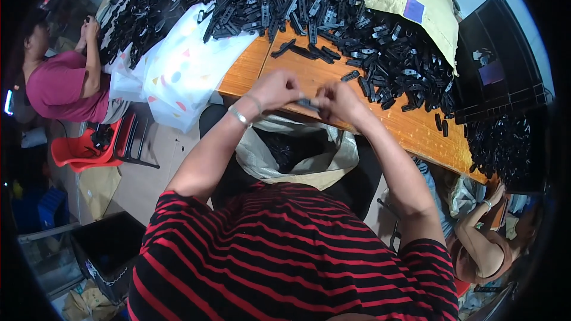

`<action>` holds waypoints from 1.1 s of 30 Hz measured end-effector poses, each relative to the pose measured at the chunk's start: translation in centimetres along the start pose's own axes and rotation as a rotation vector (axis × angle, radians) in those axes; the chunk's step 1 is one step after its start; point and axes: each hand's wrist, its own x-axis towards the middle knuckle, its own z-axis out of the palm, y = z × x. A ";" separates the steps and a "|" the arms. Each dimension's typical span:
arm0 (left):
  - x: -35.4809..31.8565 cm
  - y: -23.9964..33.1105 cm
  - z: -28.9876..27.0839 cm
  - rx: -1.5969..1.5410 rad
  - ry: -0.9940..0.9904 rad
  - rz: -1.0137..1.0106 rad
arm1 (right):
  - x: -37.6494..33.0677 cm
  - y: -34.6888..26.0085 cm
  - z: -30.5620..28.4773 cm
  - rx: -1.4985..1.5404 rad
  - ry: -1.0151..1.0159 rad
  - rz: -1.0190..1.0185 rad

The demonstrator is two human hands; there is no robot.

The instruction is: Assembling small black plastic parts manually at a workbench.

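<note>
Keep striped shirt [285,249] behind left hand [277,89] and right hand [342,103]; steady dark part [306,103] between both; cannot tell whether clamped on it.

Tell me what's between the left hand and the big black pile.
Head view: a few loose black pieces on the wooden table, with bare wood between them and the left hand.

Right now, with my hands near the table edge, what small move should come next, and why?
Perhaps lower the blurred dark piece between your left hand and right hand toward the sack gaping open below, where dark contents show.
</note>
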 end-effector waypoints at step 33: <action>2.4 1.8 -0.7 -1.062 0.158 -0.247 | 1.4 -1.8 -0.4 -0.044 0.379 -0.405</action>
